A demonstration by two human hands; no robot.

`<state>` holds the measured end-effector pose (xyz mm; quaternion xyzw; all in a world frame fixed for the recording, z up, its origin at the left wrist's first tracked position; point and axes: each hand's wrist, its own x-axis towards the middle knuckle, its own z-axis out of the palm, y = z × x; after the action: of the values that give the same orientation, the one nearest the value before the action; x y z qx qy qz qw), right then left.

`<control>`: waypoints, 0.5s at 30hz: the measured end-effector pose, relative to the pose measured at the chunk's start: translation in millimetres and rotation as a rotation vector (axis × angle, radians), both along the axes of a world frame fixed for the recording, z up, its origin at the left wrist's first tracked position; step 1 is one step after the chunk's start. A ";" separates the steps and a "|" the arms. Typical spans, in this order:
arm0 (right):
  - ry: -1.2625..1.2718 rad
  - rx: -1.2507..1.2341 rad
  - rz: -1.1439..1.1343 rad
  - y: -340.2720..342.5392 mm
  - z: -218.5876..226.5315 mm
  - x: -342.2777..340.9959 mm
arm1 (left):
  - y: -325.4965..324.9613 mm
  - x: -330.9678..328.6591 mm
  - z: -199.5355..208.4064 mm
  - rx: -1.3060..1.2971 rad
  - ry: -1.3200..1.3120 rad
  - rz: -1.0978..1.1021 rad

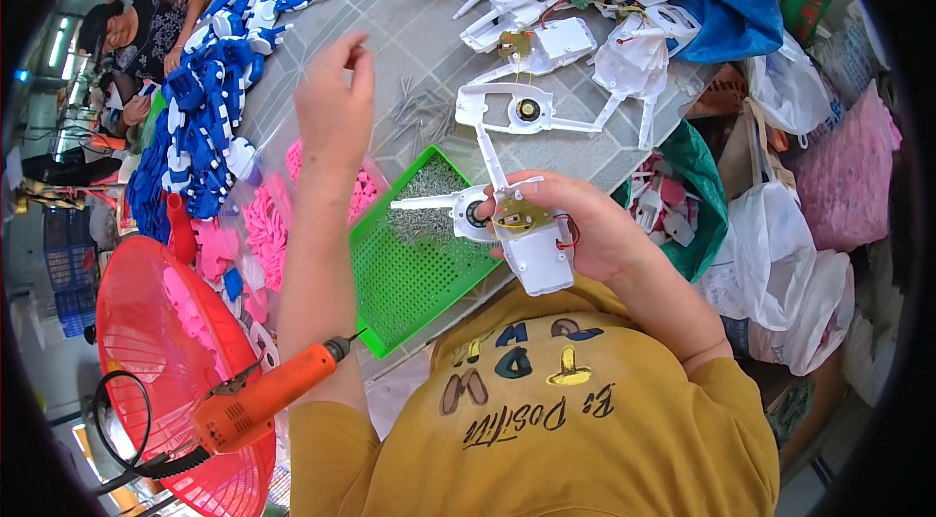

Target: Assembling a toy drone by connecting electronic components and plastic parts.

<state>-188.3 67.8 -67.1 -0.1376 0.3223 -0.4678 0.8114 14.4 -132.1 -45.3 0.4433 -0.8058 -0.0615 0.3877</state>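
My right hand (575,215) grips a white plastic toy housing (539,261) with a small circuit board, thin red wires and a boxy compartment. Its two arms stick out to the left and upward, and a round black speaker (476,214) shows beside the fingers. This assembly is held over the right side of a green perforated tray (390,314). Many small metal screws (429,200) lie heaped in the tray's far part. My left hand (336,107) is raised above the grey table, its visible fingers bent but apart, with nothing seen in them; some fingers are hidden.
An orange electric screwdriver (268,392) hangs at lower left before a red mesh basket (146,322). Blue-and-white parts (210,98) and pink pieces (265,224) pile at left. More white housings (531,107) lie far right, near bags (765,244). Another person (151,29) sits far left.
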 end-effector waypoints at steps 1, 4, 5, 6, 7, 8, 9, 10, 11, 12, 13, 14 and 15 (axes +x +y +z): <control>-0.002 0.001 0.003 0.0 0.0 0.3 | -2.9 4.1 1.5 -0.020 -0.026 0.012; -0.001 0.010 0.003 0.5 -0.9 0.0 | -6.3 22.7 -10.3 0.081 -0.451 0.075; -0.004 -0.004 0.004 0.6 -1.3 -0.3 | -5.7 26.3 -13.7 0.080 -0.453 0.080; -0.007 -0.018 0.005 0.3 -1.5 0.0 | -4.1 29.6 -15.8 0.090 -0.454 0.079; -0.007 -0.016 0.000 0.2 -3.1 0.0 | -2.2 28.2 -16.5 0.103 -0.453 0.067; -0.009 -0.018 -0.003 -0.2 -4.8 -0.1 | 0.6 25.8 -16.4 0.104 -0.453 0.062; -0.010 -0.021 -0.005 -0.1 -6.0 0.0 | 5.0 21.4 -16.0 0.189 -0.544 0.040; -0.009 -0.023 -0.001 -0.9 -4.3 0.4 | 9.8 18.0 -13.8 0.272 -0.634 0.028; -0.005 -0.017 0.001 -1.3 -1.9 0.9 | 12.9 15.5 -17.1 0.271 -0.633 0.032; 0.000 -0.010 0.003 -1.7 -0.1 1.5 | 15.5 13.5 -23.6 0.262 -0.716 0.008; 0.002 -0.013 0.004 -1.9 -0.1 2.1 | 17.1 11.7 -29.0 0.251 -0.799 -0.019; -0.005 -0.023 -0.002 -1.9 -0.7 2.8 | 18.1 10.4 -32.1 0.249 -0.796 -0.017; -0.013 -0.033 -0.007 -2.3 -1.2 3.3 | 19.0 9.4 -34.6 0.232 -0.805 -0.005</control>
<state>-185.0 65.5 -68.3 -0.1470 0.3098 -0.4768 0.8094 23.8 -113.1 -79.9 0.4707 -0.8818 0.0255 -0.0109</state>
